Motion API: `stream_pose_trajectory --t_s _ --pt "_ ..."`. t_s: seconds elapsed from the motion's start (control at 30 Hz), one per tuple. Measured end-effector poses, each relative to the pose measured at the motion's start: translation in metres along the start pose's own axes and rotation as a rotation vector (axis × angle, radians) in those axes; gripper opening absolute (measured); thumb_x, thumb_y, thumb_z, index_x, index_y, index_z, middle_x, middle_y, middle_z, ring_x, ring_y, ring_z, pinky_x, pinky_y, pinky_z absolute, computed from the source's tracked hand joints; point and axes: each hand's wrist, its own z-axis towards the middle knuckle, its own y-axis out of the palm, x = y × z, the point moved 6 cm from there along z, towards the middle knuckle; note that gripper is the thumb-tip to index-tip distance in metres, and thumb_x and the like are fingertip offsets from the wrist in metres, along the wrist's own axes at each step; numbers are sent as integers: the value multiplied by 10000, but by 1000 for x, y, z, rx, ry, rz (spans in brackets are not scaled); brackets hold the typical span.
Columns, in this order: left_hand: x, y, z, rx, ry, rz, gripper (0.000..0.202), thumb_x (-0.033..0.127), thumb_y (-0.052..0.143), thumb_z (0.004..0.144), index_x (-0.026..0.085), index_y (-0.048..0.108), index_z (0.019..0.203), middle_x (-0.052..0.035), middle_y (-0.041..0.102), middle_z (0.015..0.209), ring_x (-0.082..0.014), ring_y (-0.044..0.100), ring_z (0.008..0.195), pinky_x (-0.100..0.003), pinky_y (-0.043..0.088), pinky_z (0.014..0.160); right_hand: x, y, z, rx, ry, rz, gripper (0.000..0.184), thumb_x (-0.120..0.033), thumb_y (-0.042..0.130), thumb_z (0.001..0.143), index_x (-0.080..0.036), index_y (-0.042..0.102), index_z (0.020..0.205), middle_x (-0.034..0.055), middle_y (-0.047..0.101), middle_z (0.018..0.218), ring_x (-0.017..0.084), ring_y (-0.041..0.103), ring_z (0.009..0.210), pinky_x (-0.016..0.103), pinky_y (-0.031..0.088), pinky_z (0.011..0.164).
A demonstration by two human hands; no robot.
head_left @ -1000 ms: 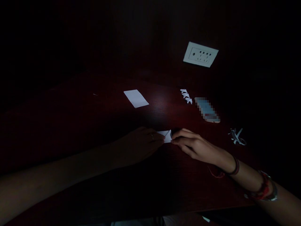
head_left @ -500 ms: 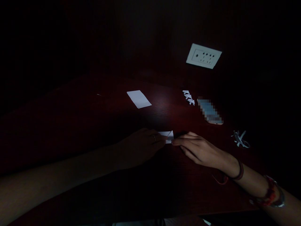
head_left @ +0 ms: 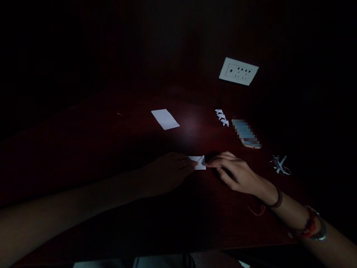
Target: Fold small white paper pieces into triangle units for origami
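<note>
Head view: my left hand (head_left: 170,172) lies flat, fingers extended over the folded paper (head_left: 201,164). My right hand (head_left: 235,172), half-curled and empty, is at its edge.

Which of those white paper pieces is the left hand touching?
The creased piece under the left hand; the flat sheet and little folded pieces lie farther back, the pale tangle off to the right.

Place: dim indoor desk spot, home or office, can't tell from here | Desk: dark reddish wood-grain tabletop (head_left: 192,134) | Behind: white socket plate (head_left: 239,71) on an upright surface | On top: phone (head_left: 245,132), paper sheet (head_left: 165,119), folded paper (head_left: 201,165) | Light: faint
</note>
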Motion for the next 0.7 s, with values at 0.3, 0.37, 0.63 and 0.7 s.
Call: stream_pose_trajectory --t_s 0.3,0.37,0.63,0.7 --pt "-3 3 -1 15 12 -44 321 150 379 845 163 429 1162 -51 507 1178 -169 421 1114 -344 263 972 -2 1 0 -24 -15 41 191 -89 434 740 -175 549 867 27 610 791 142 551 768 327 429 777" --pt "-1 -1 0 44 41 -32 300 151 399 836 158 459 1130 -69 496 1182 -189 404 1127 -365 265 973 3 -8 0 81 12 57 169 -103 433 748 -189 551 834 13 617 762 135 564 738 332 427 781" --pt "8 -7 9 71 1 61 208 124 408 831 104 534 994 -114 562 981 -204 523 880 -348 434 766 38 -2 13 136 332 373 337 -151 505 740 -175 473 1075 70 586 1010 146 557 915 324 443 820" --pt "9 -3 11 66 28 35 241 147 406 839 116 509 1054 -115 554 1002 -208 509 913 -347 430 777 39 6 15 105 392 557 351 -142 527 719 -166 477 1066 81 574 1008 138 561 893 322 458 807"
